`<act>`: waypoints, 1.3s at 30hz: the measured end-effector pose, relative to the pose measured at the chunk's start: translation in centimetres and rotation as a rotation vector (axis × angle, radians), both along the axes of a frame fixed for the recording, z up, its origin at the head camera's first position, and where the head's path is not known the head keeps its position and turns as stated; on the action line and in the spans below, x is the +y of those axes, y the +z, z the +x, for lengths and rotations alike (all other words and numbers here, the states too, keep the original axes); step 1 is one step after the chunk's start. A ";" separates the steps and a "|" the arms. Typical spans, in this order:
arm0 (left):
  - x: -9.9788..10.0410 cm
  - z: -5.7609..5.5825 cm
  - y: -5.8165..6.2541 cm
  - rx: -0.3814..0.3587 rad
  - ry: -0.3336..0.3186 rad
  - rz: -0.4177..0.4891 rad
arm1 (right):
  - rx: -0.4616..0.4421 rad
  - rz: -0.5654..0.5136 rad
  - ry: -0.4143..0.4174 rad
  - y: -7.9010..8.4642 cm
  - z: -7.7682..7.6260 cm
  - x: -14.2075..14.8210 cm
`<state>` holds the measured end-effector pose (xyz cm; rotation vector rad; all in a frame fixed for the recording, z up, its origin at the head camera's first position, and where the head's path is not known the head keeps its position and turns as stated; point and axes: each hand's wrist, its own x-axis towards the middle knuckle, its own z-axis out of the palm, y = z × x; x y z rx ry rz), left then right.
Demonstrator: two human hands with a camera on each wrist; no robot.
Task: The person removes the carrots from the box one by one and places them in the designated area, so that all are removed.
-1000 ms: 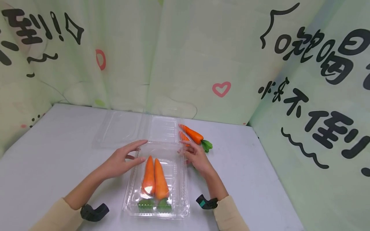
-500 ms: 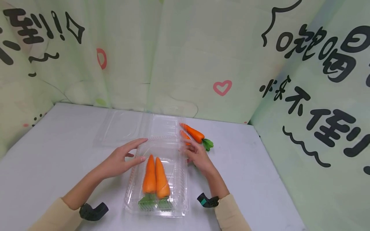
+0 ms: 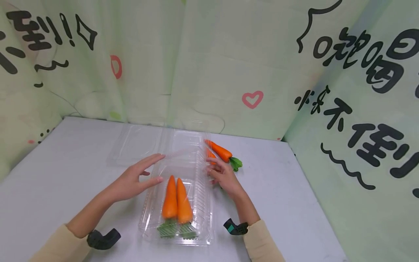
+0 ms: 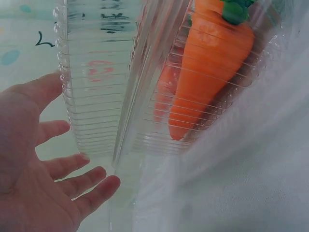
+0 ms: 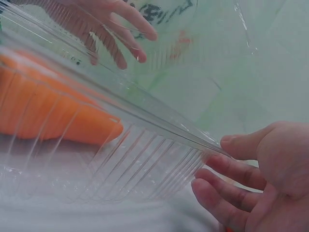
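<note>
In front of me stands a clear plastic clamshell box point(image 3: 147, 218), its ribbed lid point(image 4: 96, 96) tilted up off the base. Two carrots with green tops lie side by side in the base, the left carrot point(image 3: 170, 203) and the right carrot point(image 3: 184, 205). My left hand point(image 3: 135, 180) is at the lid's left side, fingers spread and fairly straight. In the left wrist view its thumb tip meets the lid's edge. My right hand point(image 5: 280, 169) pinches the box's rim at its far right corner between thumb and fingers.
Two more carrots point(image 3: 222, 151) lie behind my right hand, one partly hidden. Further clear plastic boxes point(image 3: 139, 142) sit at the back of the white table point(image 3: 278, 203). A printed pale green curtain point(image 3: 209, 65) hangs behind.
The lid has tilted, and the glare that lay over the carrots is gone. My left hand has drawn slightly left. My right hand stays at the same corner.
</note>
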<state>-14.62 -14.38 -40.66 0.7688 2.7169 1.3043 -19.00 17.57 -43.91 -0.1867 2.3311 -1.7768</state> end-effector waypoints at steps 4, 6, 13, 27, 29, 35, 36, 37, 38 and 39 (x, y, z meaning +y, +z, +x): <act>-0.2 0.1 0.3 0.008 0.007 -0.008 | -0.016 0.005 0.002 0.1 0.0 -0.1; -0.3 0.1 0.5 0.013 0.008 -0.008 | -0.023 -0.001 0.001 0.1 0.0 -0.1; -0.7 0.3 1.1 0.030 0.000 0.006 | -0.029 -0.006 0.014 0.8 0.1 -0.4; -1.4 0.7 1.4 0.091 0.044 0.052 | -0.065 -0.008 -0.007 2.0 0.8 -0.9; -1.5 0.7 1.5 0.097 0.042 0.059 | -0.062 -0.012 -0.013 1.3 0.4 -0.7; -1.9 0.7 1.5 0.108 0.042 0.077 | -0.010 -0.008 -0.013 0.1 -0.2 -0.5; -2.0 0.6 1.5 0.110 0.041 0.080 | -0.010 -0.009 -0.016 0.0 -0.2 -0.6; -2.0 0.6 1.5 0.113 0.037 0.085 | -0.009 -0.007 -0.019 0.0 -0.2 -0.6; -2.1 0.6 1.6 0.114 0.034 0.090 | -0.007 -0.009 -0.021 0.0 -0.2 -0.6; -2.2 0.6 1.6 0.116 0.031 0.096 | -0.009 -0.010 -0.023 0.0 -0.2 -0.6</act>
